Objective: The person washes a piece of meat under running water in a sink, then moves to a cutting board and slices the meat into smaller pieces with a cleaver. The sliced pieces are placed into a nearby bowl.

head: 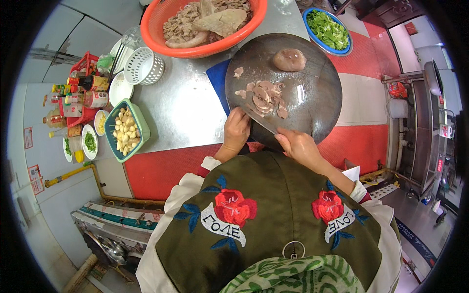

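Observation:
In my right hand (301,146) is the handle of a kitchen knife (264,123), its blade angled over the near edge of a round dark chopping board (322,95). My left hand (236,128) has its fingers curled in at the blade's far end, by the board's left rim. Just beyond the blade lies a small heap of sliced cooked meat (264,97). A few loose slices (239,72) sit to its left. Farther back on the board rests a whole rounded piece of cooked meat (289,60).
The steel table (183,102) carries an orange colander (205,53) of cooked meat, a green basket of peeled garlic (126,132), a white perforated basket (144,67) and sauce bottles (97,99). Chopped greens fill a blue-rimmed bowl (328,29) at right. A stove (117,227) stands behind me, left.

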A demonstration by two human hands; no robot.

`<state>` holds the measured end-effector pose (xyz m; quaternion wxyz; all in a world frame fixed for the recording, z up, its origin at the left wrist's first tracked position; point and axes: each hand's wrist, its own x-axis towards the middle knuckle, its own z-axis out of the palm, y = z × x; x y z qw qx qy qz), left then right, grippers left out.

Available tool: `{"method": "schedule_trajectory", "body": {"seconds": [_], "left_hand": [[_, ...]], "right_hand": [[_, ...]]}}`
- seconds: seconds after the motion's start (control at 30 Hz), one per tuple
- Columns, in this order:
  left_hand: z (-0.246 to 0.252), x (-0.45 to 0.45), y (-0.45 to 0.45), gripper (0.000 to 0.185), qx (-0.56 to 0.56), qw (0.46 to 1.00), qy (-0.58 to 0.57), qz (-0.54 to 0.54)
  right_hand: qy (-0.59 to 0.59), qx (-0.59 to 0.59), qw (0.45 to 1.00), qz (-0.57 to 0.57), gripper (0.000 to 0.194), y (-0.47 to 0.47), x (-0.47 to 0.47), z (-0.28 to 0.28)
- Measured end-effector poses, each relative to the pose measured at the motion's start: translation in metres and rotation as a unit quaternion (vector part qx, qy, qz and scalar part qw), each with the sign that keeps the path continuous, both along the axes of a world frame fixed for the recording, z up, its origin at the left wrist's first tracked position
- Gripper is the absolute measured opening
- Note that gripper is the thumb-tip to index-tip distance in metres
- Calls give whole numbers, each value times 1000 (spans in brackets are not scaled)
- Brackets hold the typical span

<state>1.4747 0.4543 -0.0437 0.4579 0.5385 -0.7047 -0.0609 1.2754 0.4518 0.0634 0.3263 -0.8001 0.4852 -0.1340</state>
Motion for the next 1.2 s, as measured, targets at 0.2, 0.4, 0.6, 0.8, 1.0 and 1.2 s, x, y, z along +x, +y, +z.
{"method": "schedule_trajectory", "body": {"seconds": [0.2, 0.4, 0.6, 0.8, 1.0, 1.2], "left_hand": [[0, -1, -2, 24, -9, 1000, 21, 16], [1, -3, -2, 20, 0, 1000, 27, 7], [2, -2, -2, 20, -25, 1000, 12, 9], [-3, -2, 0, 23, -11, 1000, 3, 18], [-3, -3, 0, 21, -20, 999, 19, 22], [0, -2, -2, 20, -27, 1000, 7, 12]], "right_hand": [[-21, -25, 999, 19, 31, -21, 32, -11], [-26, -18, 999, 8, 37, -46, 53, -30], [-32, 42, 999, -4, 35, -27, 15, -5], [16, 21, 1000, 17, 32, -9, 9, 1], [-14, 5, 1000, 24, 33, -31, 47, -23], [-48, 36, 998, -19, 34, -46, 41, -19]]}}
